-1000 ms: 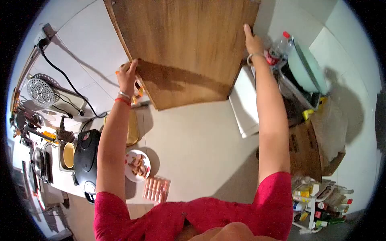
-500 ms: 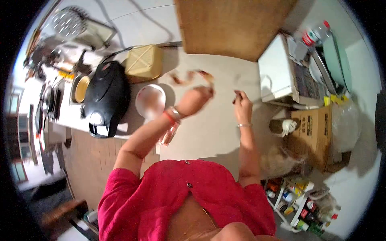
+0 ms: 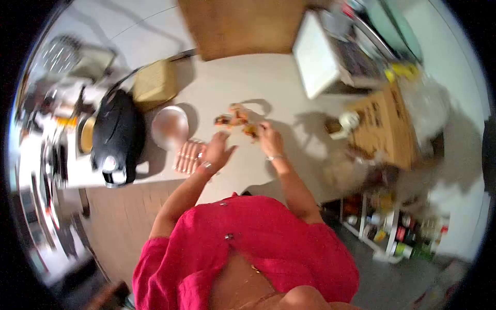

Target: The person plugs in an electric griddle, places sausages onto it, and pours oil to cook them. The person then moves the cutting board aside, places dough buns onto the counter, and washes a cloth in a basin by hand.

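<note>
My left hand [image 3: 219, 152] is over the pale counter [image 3: 217, 85], thumb apart from the fingers, with nothing visible in it. Just left of it lies a row of pinkish sausages [image 3: 186, 156]. Blurred orange-brown crumpled strips [image 3: 237, 114], perhaps wrapper, lie beyond my hands. Close to their right end is my right hand [image 3: 270, 141], its fingers closed around a small dark object [image 3: 265, 125] too blurred to name. A white bowl [image 3: 170, 127] with something reddish inside stands behind the sausages.
A black appliance [image 3: 119, 137] and a yellowish plastic container [image 3: 155, 83] stand to the left. On the right are a white box-like unit [image 3: 315, 54], a cardboard box [image 3: 385, 124] and a white roll-like item [image 3: 350, 120]. A brown board [image 3: 243, 28] rises at the back.
The strips that trailed by my raised left hand now lie on the counter. My left hand has drawn back beside the sausages; my right hand has moved left toward the strips. The view has shifted.
</note>
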Demonstrator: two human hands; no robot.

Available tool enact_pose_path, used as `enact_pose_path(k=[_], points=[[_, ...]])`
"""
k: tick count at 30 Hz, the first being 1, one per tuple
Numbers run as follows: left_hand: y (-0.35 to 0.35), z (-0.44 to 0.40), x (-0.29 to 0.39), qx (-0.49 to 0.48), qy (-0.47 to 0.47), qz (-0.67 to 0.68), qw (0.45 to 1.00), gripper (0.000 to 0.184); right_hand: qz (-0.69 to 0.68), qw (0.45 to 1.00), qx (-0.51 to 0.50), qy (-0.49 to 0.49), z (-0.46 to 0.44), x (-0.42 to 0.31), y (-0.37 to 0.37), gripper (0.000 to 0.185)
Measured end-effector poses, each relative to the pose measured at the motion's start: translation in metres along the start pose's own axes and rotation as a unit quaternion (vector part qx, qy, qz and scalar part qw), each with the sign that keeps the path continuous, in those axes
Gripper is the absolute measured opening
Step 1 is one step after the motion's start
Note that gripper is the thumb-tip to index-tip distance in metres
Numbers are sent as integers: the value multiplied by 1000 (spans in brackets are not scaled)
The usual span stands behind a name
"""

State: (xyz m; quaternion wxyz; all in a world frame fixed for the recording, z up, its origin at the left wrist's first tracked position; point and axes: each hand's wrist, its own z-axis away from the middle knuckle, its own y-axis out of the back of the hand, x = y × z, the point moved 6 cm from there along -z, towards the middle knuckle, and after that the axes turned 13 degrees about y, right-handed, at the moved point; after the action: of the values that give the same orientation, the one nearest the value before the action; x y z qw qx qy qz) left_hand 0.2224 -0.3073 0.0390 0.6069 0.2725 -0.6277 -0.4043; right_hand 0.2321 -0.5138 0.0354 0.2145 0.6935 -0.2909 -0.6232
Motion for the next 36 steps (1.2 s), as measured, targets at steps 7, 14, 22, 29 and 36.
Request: enact_pose_path(k=[7,14,22,29,36], points=[[-9,96,-59,-209,198,155,945,23,26,989,-98,103,-5,-73,-68,15],[-18,130,-75,-264,166,250,917,23,240,891,-40,382,83,-72,-130,37],[-24,145,-126,-217,112,339,908,31,304,844,437,70,198,-14,190,66],[-9,140,-70,-267,58,228,935,37,118,894,368,-228,180,113,277,66],[-19,140,-3,-374,59,316,870,29,-297,818,488,-59,198,66,199,18]])
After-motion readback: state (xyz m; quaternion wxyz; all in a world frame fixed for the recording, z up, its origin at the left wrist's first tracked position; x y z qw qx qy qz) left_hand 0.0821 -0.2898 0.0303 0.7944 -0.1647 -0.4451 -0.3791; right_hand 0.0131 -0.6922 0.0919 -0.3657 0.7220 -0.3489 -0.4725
